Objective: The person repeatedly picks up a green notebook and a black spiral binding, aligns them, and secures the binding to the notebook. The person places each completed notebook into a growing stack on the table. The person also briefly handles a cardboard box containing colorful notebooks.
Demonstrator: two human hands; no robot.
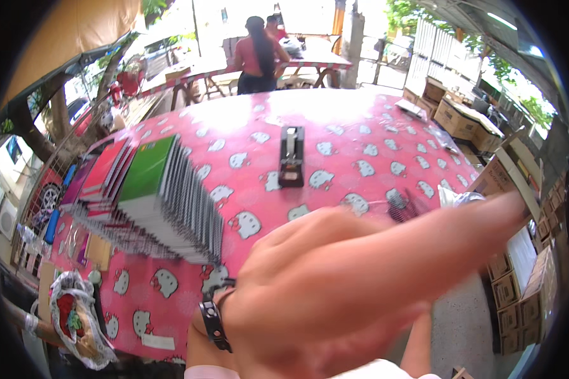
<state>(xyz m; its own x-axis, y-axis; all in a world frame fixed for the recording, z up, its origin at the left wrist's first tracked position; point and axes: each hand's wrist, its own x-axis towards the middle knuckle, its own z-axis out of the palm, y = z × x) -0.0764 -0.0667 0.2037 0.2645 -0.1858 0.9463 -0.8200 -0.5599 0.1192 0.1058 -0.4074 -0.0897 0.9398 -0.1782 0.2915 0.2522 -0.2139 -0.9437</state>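
My left hand (310, 284), with a black studded band (215, 325) at its wrist, is large and blurred in front of the table. One finger stretches far to the right; nothing shows in this hand. Behind and below it, my right hand (392, 331) is mostly hidden, and its fingers cannot be made out. Left of my hands stand stacks of spiral-bound notebooks: a tall one with a green cover (148, 167) on top, then red-covered notebooks (104, 167) and purple ones (76, 186). Beyond the hands lies a long black stapler-like tool (291, 158) with a metal strip.
A pink patterned cloth (246, 189) covers the table. Dark coil-like pieces (403, 205) lie right of the tool. Cardboard boxes (458, 117) stand at the right, with more stacked boxes (518, 297) nearer. A plastic bag (76, 319) hangs at the near left. People (259, 57) are at a farther table.
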